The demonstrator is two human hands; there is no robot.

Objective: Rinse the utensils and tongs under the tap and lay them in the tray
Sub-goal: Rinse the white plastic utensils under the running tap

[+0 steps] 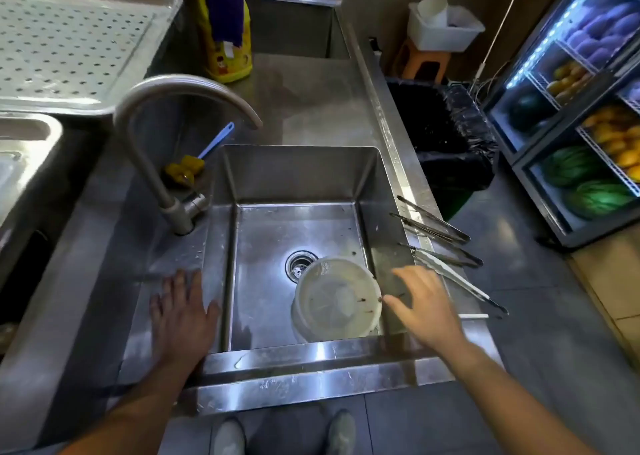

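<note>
Several steel tongs (440, 233) lie across the right rim of the sink (301, 177), their ends sticking out over the floor. My right hand (426, 304) hovers with spread fingers over that rim, just left of the nearest tongs, holding nothing. My left hand (181, 311) rests flat on the counter left of the sink. The curved tap (162, 115) stands at the sink's left back corner; no water runs. A perforated steel tray (69, 49) sits at the far left.
A white plastic bowl (337, 298) lies in the sink by the drain (300, 264). A yellow brush with a blue handle (194, 163) lies behind the tap, a yellow bag (228, 39) further back. A black-lined bin (446, 136) and a fruit fridge (581, 108) stand right.
</note>
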